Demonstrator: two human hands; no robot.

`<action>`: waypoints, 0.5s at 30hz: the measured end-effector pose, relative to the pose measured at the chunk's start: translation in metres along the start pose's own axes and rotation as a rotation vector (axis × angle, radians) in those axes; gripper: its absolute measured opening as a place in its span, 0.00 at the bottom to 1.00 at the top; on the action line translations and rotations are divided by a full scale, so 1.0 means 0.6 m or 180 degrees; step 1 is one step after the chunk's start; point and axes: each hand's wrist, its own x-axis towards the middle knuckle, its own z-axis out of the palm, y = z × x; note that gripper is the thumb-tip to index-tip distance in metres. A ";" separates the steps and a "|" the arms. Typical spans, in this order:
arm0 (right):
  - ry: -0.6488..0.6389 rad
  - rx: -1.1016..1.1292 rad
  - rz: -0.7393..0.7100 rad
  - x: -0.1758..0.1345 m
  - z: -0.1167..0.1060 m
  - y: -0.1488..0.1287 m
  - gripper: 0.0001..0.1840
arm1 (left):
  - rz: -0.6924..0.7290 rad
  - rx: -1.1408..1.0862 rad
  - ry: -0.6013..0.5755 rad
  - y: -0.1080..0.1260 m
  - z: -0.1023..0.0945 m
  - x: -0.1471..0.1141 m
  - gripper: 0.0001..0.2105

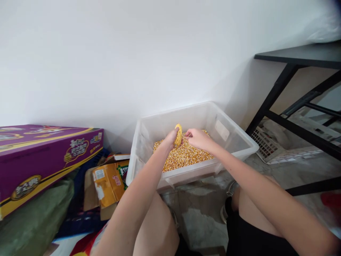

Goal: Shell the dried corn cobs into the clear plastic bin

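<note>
My left hand (171, 138) is wrapped round a yellow corn cob (178, 135), held upright above a translucent plastic bin (170, 176). Loose corn kernels (183, 157) cover the bottom of that bin. Just right of the cob, my right hand (197, 138) hovers over the kernels with its fingers curled together and thumb against them. A small gap separates it from the cob. Whatever its fingertips may hold is too small to make out.
A purple printed box (53, 156) and an opened cardboard box with an orange packet (110, 183) lie left of the bin. At right stands a black-framed table (298, 57), with a white plastic basket (269, 144) under it. A white wall (149, 57) rises behind.
</note>
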 end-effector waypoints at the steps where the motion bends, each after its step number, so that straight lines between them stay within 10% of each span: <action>1: 0.0061 0.0039 -0.0005 0.003 -0.005 0.004 0.09 | 0.0049 -0.0018 -0.0009 0.002 0.000 0.000 0.20; 15: 0.0233 -0.0191 -0.0202 -0.006 -0.007 0.004 0.10 | 0.0497 -0.0355 -0.0361 0.001 0.019 -0.011 0.16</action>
